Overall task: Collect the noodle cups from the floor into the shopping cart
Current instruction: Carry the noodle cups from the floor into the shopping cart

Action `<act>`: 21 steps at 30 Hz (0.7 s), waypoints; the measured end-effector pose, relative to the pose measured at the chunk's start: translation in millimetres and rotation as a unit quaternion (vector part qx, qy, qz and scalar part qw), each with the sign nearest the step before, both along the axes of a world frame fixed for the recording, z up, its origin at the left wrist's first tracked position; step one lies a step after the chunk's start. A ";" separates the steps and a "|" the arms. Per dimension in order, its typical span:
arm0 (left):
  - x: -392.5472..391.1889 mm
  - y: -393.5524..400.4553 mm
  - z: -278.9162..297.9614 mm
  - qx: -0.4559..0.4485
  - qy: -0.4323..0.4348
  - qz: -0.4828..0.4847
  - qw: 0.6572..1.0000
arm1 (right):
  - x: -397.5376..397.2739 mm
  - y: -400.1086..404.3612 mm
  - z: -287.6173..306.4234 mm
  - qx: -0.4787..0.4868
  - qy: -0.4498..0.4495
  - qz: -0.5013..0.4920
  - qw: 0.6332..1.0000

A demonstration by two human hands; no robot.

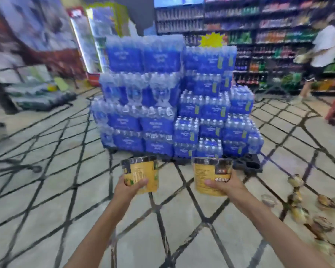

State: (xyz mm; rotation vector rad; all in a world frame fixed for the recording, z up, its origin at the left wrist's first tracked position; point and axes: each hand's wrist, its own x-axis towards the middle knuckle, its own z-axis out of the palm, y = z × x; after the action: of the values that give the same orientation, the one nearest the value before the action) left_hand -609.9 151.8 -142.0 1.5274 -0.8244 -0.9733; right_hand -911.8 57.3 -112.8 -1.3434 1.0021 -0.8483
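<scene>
Each hand, left (131, 187) and right (227, 185), round a tapered, seemingly paper noodle cup (140, 174).

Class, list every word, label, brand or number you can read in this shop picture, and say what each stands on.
None reads clearly; the picture is motion-blurred.
Right noodle cup: a small logo and a row of characters, too blurred to quote.
Left noodle cup: no readable print.
Water bottle packs: white label lettering, blurred.
Yellow starburst sign: no legible text.
Shelf goods: too small.
</scene>
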 end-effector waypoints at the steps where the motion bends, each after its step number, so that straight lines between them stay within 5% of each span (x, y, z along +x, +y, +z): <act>1: 30.7 13.9 4.9 -0.003 0.007 0.037 0.999 | 39.5 -6.8 1.9 -0.006 -0.001 0.037 0.999; 9: 239.8 152.2 33.7 -0.045 0.022 0.282 0.958 | 342.8 28.8 11.8 0.013 -0.045 0.271 0.962; 21: 403.2 254.7 41.1 -0.108 0.017 0.474 0.874 | 633.7 65.5 22.2 0.017 -0.074 0.499 0.863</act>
State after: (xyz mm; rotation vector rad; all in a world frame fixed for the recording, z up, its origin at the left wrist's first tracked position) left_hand -206.7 406.6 -101.0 1.4487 -0.0736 -0.1623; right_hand -278.1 122.8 -90.5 -1.4870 0.1012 -0.1224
